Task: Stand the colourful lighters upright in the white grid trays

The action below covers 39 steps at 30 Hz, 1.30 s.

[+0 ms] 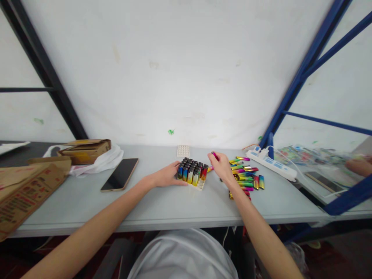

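Rows of shiny, colourful lighters (190, 176) with black tops stand upright in a small white tray (200, 187). A few holes show at its front right corner. My left hand (167, 175) grips the tray's left side, thumb along the front and fingers behind. To the right of the tray and a little above the table, my right hand (221, 164) is closed on a magenta lighter (214, 155), most of it hidden by the fingers. Beside and partly under my right forearm lies a loose pile of metallic lighters (245, 176).
An unfilled white holed tray (183, 151) lies near the wall. At left are a black phone (120, 175), a white plastic bag (107, 159) and cardboard boxes (35, 186). A white power strip (271, 164) lies at right, by a blue frame (293, 93). Another person's hand (359, 166) shows far right.
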Available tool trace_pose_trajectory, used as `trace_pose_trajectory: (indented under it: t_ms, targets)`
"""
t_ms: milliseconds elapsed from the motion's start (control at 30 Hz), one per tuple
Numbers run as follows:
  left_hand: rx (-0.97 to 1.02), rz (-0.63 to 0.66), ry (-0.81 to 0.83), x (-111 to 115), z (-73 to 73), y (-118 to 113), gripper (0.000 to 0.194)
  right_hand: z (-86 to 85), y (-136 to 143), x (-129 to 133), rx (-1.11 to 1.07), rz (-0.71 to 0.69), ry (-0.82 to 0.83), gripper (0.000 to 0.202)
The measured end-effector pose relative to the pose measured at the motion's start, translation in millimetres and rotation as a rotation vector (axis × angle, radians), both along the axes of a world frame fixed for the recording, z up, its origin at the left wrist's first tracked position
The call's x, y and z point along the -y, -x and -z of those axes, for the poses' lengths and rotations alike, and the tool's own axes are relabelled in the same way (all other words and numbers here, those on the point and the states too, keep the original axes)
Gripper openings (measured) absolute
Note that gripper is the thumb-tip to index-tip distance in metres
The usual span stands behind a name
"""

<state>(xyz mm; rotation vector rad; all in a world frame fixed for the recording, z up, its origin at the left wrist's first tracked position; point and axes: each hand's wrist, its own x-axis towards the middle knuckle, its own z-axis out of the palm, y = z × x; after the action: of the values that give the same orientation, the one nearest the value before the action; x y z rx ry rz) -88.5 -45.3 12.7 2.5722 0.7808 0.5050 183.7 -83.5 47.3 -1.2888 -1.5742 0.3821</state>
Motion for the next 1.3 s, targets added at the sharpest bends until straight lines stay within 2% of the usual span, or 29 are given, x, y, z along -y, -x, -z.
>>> trace_pose_trajectory:
  t_ms: [100, 300, 433, 567, 700, 800, 900, 1167, 1300]
  targets:
    - [-0.001, -0.001, -0.001, 0, -0.4, 0, 0.058, 0.1, 0, 0, 0.018, -0.011, -0.013, 0.037]
    - [-0.017, -0.017, 0.002, 1, -0.9, 0, 0.063, -0.4, -3, -3, -0.077, -0.123, 0.033, 0.044]
    - [-0.012, 0.007, -0.018, 1, 0.2, 0, 0.059, -14.6, -7, 7, -0.069, -0.317, 0.081, 0.041]
    - [0.014, 0.0, -0.014, 0, 1.4, 1, 0.062, -36.3, -10, 26, 0.118, -0.457, 0.105, 0.033]
    - [0.011, 0.0, -0.011, 1, 1.5, 1, 0.064, -48.9, -10, 36, 0.396, -0.444, -0.02, 0.028]
    - [0.0, -0.009, 0.001, 1, 1.1, 1, 0.06, -49.5, -10, 37, 0.506, -0.437, 0.041, 0.024]
    - [-0.01, -0.014, 0.006, 1, 1.0, 0, 0.061, -47.0, -11, 35, 0.529, -0.431, 0.151, 0.019]
    - [0.017, -0.019, 0.018, 3, -1.0, 0, 0.06, -46.1, -14, 36, 0.523, -0.463, 0.218, 0.011]
    - [0.013, -0.013, 0.022, 4, -3.4, 0, 0.059, -43.1, -15, 34, 0.513, -0.471, 0.198, 0.008]
